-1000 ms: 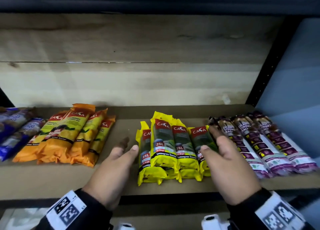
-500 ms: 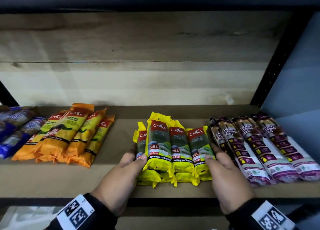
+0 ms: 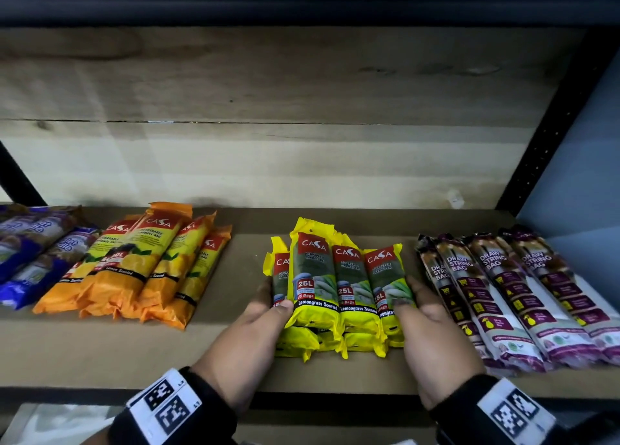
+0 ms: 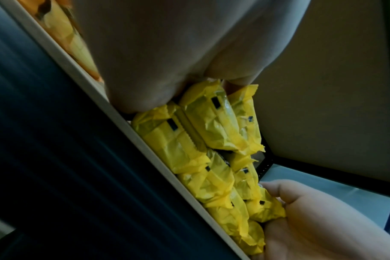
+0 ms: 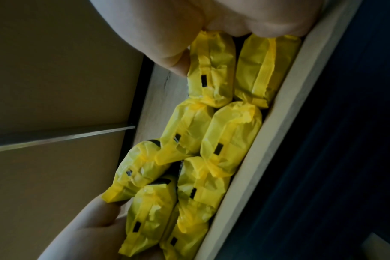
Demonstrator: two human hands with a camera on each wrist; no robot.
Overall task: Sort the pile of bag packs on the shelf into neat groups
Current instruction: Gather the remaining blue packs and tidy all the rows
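Note:
A stack of yellow Casa packs (image 3: pixel 332 293) lies two layers deep in the middle of the wooden shelf (image 3: pixel 110 347). My left hand (image 3: pixel 270 298) holds the stack's left side, thumb over the top pack. My right hand (image 3: pixel 407 293) holds the right side, thumb on the rightmost pack. In the left wrist view my left hand (image 4: pixel 167 73) meets the yellow packs (image 4: pixel 203 140), with the right hand (image 4: pixel 323 221) across from it. In the right wrist view my right hand (image 5: pixel 211 28) clasps the yellow pack ends (image 5: pixel 214 133), opposite my left hand (image 5: pixel 89 228).
Orange Casa packs (image 3: pixel 134 270) lie overlapped to the left, blue packs (image 3: pixel 30 253) at the far left. Purple drawstring-bag packs (image 3: pixel 510 293) lie in a row close to my right hand. A black upright (image 3: pixel 553 126) and a blue wall (image 3: pixel 590 183) close the right side.
Both hands have moved inward from apart and now clasp the yellow stack from each side. The packs sit tighter together than a second ago.

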